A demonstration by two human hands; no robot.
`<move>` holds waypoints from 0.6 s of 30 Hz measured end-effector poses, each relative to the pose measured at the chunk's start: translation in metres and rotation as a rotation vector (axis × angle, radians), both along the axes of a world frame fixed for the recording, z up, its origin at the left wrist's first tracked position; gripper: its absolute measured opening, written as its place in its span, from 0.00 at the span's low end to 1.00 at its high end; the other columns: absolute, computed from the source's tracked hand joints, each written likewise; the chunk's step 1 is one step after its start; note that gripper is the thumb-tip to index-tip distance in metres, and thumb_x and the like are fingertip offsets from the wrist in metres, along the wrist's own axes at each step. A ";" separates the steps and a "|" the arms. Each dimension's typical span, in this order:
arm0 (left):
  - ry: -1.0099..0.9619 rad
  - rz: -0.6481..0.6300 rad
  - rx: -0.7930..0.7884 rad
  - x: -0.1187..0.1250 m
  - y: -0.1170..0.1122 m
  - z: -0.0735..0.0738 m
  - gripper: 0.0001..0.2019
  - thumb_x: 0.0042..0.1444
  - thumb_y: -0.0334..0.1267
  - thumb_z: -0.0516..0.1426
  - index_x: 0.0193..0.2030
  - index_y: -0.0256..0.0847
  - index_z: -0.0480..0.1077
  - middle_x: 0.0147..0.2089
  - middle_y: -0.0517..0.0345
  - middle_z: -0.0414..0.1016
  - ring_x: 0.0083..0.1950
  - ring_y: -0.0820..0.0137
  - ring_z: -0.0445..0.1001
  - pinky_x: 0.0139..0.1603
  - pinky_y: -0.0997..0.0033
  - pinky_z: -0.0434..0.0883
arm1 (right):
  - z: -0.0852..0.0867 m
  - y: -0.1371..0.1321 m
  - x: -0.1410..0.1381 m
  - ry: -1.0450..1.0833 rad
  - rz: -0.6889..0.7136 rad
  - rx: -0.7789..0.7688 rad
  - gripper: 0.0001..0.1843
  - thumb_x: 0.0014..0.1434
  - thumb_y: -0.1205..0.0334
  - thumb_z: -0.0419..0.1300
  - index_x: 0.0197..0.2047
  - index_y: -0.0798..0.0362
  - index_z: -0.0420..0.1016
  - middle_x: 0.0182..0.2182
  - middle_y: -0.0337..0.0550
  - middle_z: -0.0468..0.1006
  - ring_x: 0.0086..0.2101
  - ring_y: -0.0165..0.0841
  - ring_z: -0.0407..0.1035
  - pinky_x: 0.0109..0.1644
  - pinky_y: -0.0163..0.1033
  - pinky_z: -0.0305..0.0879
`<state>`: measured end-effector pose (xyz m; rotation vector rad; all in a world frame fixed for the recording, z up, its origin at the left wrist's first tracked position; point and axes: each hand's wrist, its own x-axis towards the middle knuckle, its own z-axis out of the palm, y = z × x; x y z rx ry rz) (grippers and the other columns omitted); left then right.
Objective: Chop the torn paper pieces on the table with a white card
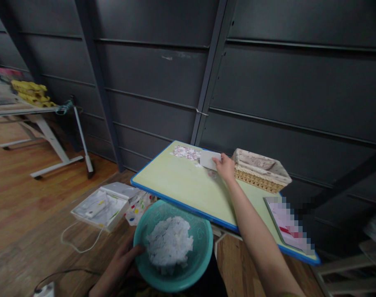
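Note:
My left hand (128,258) grips the near left rim of a green plastic colander (203,264), its thumb over the edge. A heap of torn white paper scraps (169,241) lies inside the colander, below the table's front edge. Out over the table, my right hand (225,166) holds a flat white card (208,159) between thumb and fingers. The card's left end is beside a spread of small paper bits (186,152) at the table's back edge.
The pale green table (175,177) has a blue edge. A lined wicker basket (258,177) stands right of my right hand, and a partly pixelated framed panel (283,222) lies at the right end. An open white box (98,208) sits on the floor at left. A dark panelled wall (157,74) rises behind.

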<state>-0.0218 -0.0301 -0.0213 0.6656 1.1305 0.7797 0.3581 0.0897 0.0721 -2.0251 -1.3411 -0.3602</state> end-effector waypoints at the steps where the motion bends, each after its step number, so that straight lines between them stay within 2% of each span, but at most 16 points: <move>1: -0.004 0.008 0.009 0.000 0.001 -0.002 0.43 0.36 0.43 0.69 0.62 0.39 0.62 0.42 0.47 0.83 0.34 0.52 0.81 0.23 0.64 0.74 | 0.001 -0.001 0.000 0.005 -0.001 0.000 0.14 0.56 0.52 0.53 0.32 0.54 0.71 0.27 0.47 0.75 0.28 0.35 0.65 0.31 0.36 0.52; 5: -0.017 0.019 0.024 -0.001 0.003 -0.003 0.45 0.33 0.40 0.70 0.62 0.39 0.62 0.38 0.49 0.84 0.35 0.52 0.81 0.26 0.63 0.75 | 0.003 -0.005 0.004 0.102 0.105 0.015 0.14 0.53 0.51 0.56 0.32 0.55 0.73 0.27 0.47 0.77 0.28 0.35 0.66 0.31 0.36 0.55; 8: -0.003 0.021 0.026 -0.002 0.001 0.002 0.38 0.34 0.42 0.69 0.57 0.40 0.68 0.44 0.48 0.83 0.45 0.50 0.79 0.37 0.59 0.77 | 0.005 -0.008 0.006 0.224 0.211 0.053 0.16 0.52 0.51 0.56 0.35 0.56 0.74 0.31 0.47 0.78 0.29 0.36 0.68 0.31 0.36 0.57; 10: 0.006 0.030 0.028 -0.002 0.000 0.005 0.35 0.35 0.43 0.69 0.55 0.41 0.71 0.48 0.48 0.82 0.50 0.49 0.77 0.41 0.59 0.77 | 0.006 -0.010 0.006 0.238 0.186 0.094 0.18 0.52 0.50 0.55 0.36 0.56 0.74 0.33 0.49 0.79 0.30 0.36 0.69 0.32 0.37 0.58; 12: 0.009 0.024 0.020 -0.001 -0.001 0.005 0.38 0.35 0.44 0.69 0.57 0.40 0.68 0.49 0.46 0.81 0.49 0.48 0.77 0.37 0.59 0.77 | 0.007 -0.011 0.005 0.198 0.111 0.114 0.18 0.54 0.50 0.54 0.37 0.57 0.74 0.33 0.50 0.78 0.30 0.37 0.68 0.33 0.37 0.57; 15: -0.009 0.018 -0.003 0.001 -0.001 0.005 0.42 0.35 0.44 0.69 0.61 0.40 0.63 0.48 0.44 0.81 0.46 0.48 0.78 0.32 0.60 0.77 | 0.009 -0.013 0.002 0.101 0.007 0.086 0.17 0.55 0.51 0.53 0.36 0.57 0.73 0.30 0.50 0.77 0.29 0.37 0.67 0.32 0.37 0.55; 18: -0.038 0.032 -0.001 0.001 -0.001 0.006 0.42 0.35 0.44 0.69 0.61 0.41 0.64 0.48 0.47 0.81 0.46 0.51 0.78 0.35 0.63 0.76 | 0.008 -0.014 -0.001 0.021 -0.042 0.026 0.15 0.57 0.53 0.52 0.34 0.56 0.72 0.28 0.50 0.76 0.28 0.37 0.66 0.32 0.37 0.53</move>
